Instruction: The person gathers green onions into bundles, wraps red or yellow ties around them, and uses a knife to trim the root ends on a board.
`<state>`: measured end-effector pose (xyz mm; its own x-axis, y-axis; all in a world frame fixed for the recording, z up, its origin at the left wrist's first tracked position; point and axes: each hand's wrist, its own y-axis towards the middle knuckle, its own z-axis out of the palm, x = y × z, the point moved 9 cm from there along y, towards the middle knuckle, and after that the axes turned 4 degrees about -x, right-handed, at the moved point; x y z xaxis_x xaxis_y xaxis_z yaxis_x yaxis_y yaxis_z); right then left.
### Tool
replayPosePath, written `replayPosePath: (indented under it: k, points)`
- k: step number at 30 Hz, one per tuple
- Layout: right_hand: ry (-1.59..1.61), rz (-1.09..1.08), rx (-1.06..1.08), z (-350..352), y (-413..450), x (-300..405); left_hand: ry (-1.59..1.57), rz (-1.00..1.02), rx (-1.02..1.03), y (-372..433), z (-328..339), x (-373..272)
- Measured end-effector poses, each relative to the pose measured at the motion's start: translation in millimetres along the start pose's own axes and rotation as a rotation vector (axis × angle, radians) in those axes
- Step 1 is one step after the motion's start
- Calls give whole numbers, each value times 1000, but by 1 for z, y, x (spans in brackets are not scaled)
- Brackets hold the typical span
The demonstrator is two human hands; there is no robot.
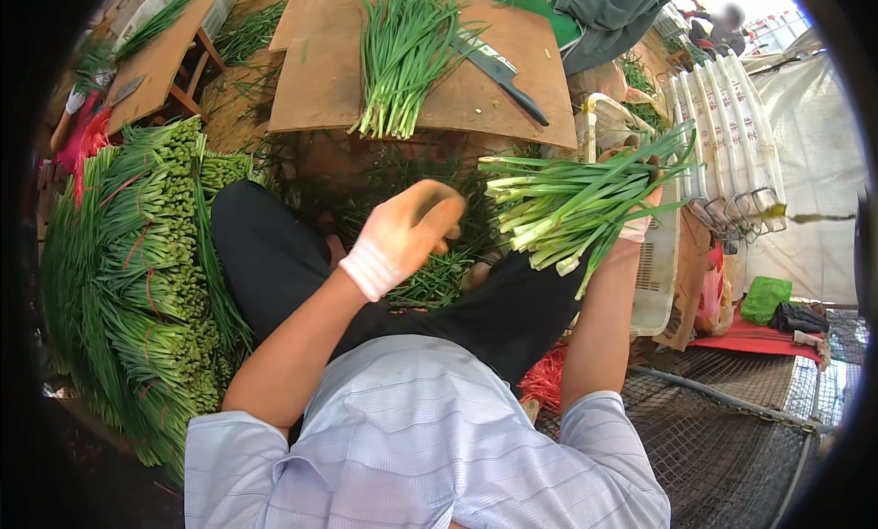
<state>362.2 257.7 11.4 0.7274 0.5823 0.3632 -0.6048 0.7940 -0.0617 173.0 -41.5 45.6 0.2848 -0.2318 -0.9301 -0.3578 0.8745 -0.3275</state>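
Observation:
My right hand (643, 198), in a work glove, grips a loose bunch of garlic chives (569, 203). The pale cut stem ends point left, above my right thigh, and green leaves cover much of the glove. My left hand (410, 228), also gloved, is raised between my knees with its fingers curled. It is slightly blurred; I see nothing in it, though its palm is hidden. On the wooden board (315, 83) ahead lies another pile of chives (405, 62). A knife with a dark handle (525, 102) rests beside it, its blade partly under the leaves.
Bundled chives (144, 275), tied with red string, are stacked high at my left. Loose leaves (429, 279) litter the ground between my feet. White plastic crates (727, 117) and a crate (655, 275) stand right. A co-worker's sleeve (603, 14) is across the board.

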Motion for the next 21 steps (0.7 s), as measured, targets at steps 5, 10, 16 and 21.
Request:
replayPosePath:
  k: [5, 10, 16, 21]
  points:
    - [34, 33, 34, 37, -6, -23, -21, 2, 55, 11, 16, -2]
    - [53, 77, -108, 45, -22, -38, -452, -96, 201, 8, 31, 11]
    - [116, 239, 9, 50, -27, -53, -449, -112, 213, 8, 35, 17]
    - [-68, 61, -25, 25, -19, -25, 382, 178, -162, 31, -14, 49]
